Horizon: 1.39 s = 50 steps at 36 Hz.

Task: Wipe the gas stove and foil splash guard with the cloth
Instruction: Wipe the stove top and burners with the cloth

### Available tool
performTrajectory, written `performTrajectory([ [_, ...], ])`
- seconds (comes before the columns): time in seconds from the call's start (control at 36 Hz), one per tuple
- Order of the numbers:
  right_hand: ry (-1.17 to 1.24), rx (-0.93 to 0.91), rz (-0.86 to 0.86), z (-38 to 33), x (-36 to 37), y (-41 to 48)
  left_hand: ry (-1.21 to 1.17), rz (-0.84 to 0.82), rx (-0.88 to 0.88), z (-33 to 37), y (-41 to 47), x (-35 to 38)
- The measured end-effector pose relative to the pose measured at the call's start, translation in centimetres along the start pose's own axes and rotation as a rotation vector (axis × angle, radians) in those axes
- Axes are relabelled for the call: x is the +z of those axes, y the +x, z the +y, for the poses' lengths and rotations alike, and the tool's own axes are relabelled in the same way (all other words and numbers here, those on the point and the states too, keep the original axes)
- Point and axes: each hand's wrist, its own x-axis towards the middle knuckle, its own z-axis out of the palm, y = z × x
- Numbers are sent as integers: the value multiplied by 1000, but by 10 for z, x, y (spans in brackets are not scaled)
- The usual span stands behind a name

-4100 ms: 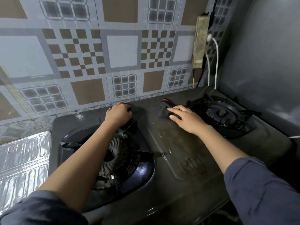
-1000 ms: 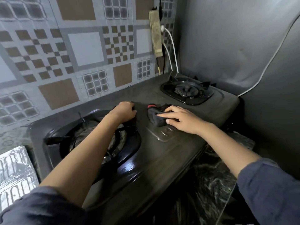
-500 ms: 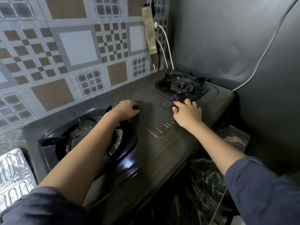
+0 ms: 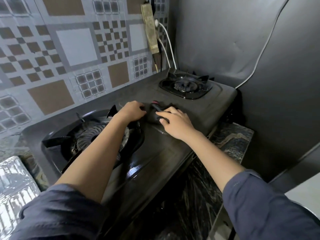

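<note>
A dark two-burner gas stove (image 4: pixel 173 153) fills the middle of the view. A dark cloth (image 4: pixel 155 113) with a red edge lies bunched on the stove top between the burners. My right hand (image 4: pixel 174 123) presses on the cloth with fingers spread over it. My left hand (image 4: pixel 132 112) rests curled at the rim of the left burner (image 4: pixel 93 135), touching the cloth's left side. The crinkled foil splash guard (image 4: pixel 12 186) shows at the lower left.
The right burner (image 4: pixel 186 85) sits at the far end of the stove. A patterned wall sheet (image 4: pixel 69 54) runs behind, with a power strip (image 4: pixel 149 28) and white cables. A grey wall (image 4: pixel 242 40) stands to the right, and a marbled dark countertop (image 4: pixel 230 142) shows below it.
My right hand has drawn the cloth back from the right burner toward the middle of the stove, next to my left hand. The camera view has shifted slightly.
</note>
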Motion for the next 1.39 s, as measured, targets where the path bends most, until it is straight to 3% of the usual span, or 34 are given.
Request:
performTrajectory([
  [0.42,101,-290,-231,32,-29,-40,12,-39,-84,9,1,-3],
  [0.92,-47,-142,-178,91,-44,-3,-26,-18,-144,32,16,10],
  [1.39,66,-189,-87,209,-66,35,16,26,-190,93,75,43],
])
